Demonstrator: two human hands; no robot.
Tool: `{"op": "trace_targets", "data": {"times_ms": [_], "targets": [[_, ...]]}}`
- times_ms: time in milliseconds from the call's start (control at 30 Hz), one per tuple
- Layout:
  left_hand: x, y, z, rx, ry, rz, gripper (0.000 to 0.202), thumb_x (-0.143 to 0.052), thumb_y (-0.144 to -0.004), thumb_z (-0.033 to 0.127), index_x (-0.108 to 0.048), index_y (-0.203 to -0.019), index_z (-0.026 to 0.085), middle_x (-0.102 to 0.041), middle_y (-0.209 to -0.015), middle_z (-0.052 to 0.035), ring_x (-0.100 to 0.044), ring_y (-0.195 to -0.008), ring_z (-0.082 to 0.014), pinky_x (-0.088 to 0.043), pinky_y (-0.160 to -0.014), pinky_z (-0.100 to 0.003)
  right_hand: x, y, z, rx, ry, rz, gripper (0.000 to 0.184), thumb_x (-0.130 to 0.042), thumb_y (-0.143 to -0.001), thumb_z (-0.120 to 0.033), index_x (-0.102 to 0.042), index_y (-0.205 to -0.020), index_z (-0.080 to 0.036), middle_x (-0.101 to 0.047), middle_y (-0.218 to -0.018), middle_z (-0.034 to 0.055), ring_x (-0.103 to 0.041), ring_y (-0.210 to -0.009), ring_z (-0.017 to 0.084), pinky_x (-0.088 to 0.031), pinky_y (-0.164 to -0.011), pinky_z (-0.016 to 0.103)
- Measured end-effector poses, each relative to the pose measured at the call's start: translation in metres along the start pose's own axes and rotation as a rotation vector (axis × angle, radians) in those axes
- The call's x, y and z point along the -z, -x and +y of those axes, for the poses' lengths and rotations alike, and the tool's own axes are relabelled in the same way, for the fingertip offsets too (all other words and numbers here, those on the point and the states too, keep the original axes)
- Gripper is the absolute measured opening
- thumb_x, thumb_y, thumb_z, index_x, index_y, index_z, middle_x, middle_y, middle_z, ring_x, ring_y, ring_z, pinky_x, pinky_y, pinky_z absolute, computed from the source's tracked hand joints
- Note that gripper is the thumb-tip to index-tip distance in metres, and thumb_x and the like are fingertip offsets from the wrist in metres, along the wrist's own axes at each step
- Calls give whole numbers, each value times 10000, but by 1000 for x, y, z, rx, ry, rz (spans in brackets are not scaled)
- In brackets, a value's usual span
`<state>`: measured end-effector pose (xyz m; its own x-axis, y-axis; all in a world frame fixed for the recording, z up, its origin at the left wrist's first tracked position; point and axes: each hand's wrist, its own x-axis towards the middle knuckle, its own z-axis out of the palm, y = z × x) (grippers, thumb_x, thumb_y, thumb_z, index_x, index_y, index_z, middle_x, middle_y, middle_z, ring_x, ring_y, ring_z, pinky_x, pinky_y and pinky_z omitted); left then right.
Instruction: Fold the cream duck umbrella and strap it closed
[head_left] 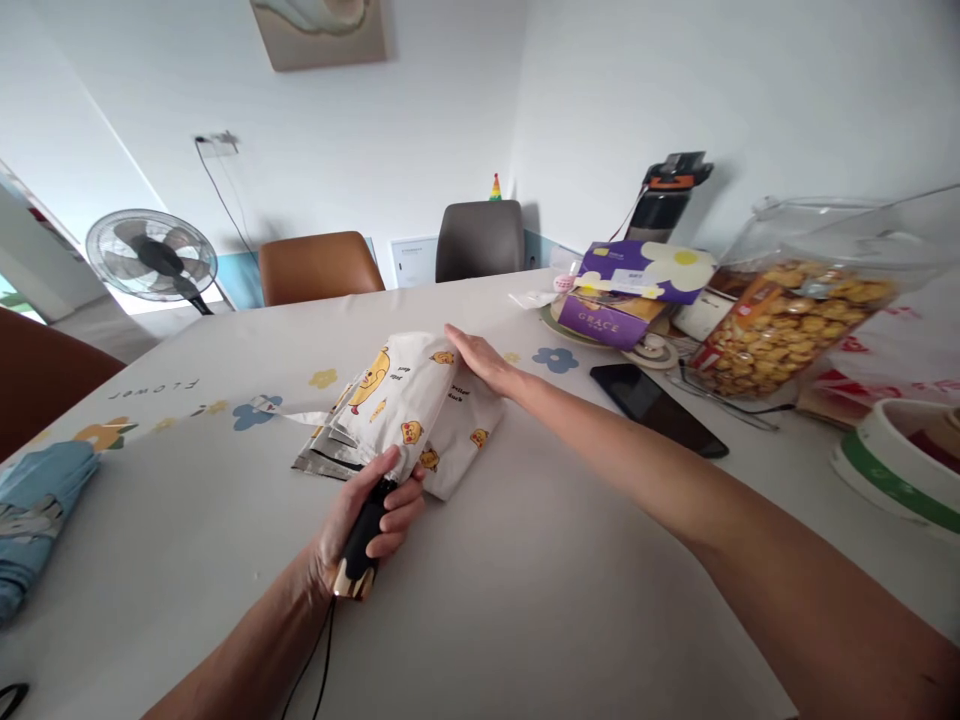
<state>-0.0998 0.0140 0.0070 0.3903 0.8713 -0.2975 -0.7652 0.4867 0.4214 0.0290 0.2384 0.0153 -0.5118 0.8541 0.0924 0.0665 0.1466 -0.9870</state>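
A white folding umbrella (405, 395) with yellow duck prints lies partly folded on the table, its canopy panels loose and layered. My left hand (382, 510) is wrapped round its black handle (365, 530), which ends in a gold-coloured cap with a black wrist cord (324, 650). With fingers stretched out together, my right hand (480, 358) lies flat against the far right side of the canopy. A pale closing strap (289, 412) sticks out from the canopy to the left.
A blue folded umbrella (41, 510) lies at the left table edge. To the right are a black phone (656, 408), a purple tissue pack (637, 290), a clear snack jar (795, 320), a dark bottle (664, 200) and a green-banded white container (900, 465). Chairs (321, 268) stand behind the table.
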Motion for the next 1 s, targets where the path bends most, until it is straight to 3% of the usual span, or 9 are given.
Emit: {"op": "trace_targets", "data": {"times_ms": [233, 400, 567, 633, 800, 1000], "targets": [[5, 4, -1, 53, 23, -136, 338, -463, -880, 387, -545, -929, 63, -312, -573, 50, -315, -413, -47, -299, -233, -98, -1, 9, -16, 25, -150, -166, 486, -601, -724, -559, -662, -984, -153, -670, -1035, 70, -585, -948, 223, -406, -862, 323], [4, 4, 0, 84, 25, -139, 328, -500, -857, 391, -543, -914, 70, -328, -567, 46, -317, -409, -48, -292, -226, -96, -3, 9, -21, 12, -168, -167, 467, -612, -720, -545, -646, -995, -169, -662, -1065, 60, -581, -964, 223, -422, -860, 318], [3, 6, 0, 115, 15, -123, 327, -540, -833, 395, -539, -911, 78, -329, -559, 46, -318, -409, -49, -301, -228, -98, -2, 9, -25, -226, -278, -367, 437, -562, -755, -563, -638, -955, -182, -691, -968, 72, -619, -903, 243, -483, -798, 336], [3, 7, 0, 135, 9, -117, 329, -558, -821, 397, -538, -914, 82, -334, -560, 46, -321, -409, -50, -304, -228, -101, 0, 9, -26, -260, -323, -411, 404, -565, -762, -545, -637, -928, -183, -694, -949, 72, -626, -890, 242, -493, -788, 332], [1, 8, -2, 163, 3, -119, 339, -562, -815, 404, -540, -920, 83, -346, -562, 44, -318, -412, -50, -309, -233, -105, 0, 7, -24, -224, -363, -370, 342, -615, -745, -477, -633, -906, -176, -694, -923, 67, -625, -873, 229, -492, -772, 310], [-2, 7, -2, 164, -4, -102, 353, -566, -811, 405, -549, -925, 71, -339, -565, 43, -315, -424, -52, -296, -235, -106, -8, 3, -19, -240, -448, -254, 241, -651, -686, -354, -613, -808, -149, -670, -721, 56, -617, -694, 212, -485, -693, 316]]}}
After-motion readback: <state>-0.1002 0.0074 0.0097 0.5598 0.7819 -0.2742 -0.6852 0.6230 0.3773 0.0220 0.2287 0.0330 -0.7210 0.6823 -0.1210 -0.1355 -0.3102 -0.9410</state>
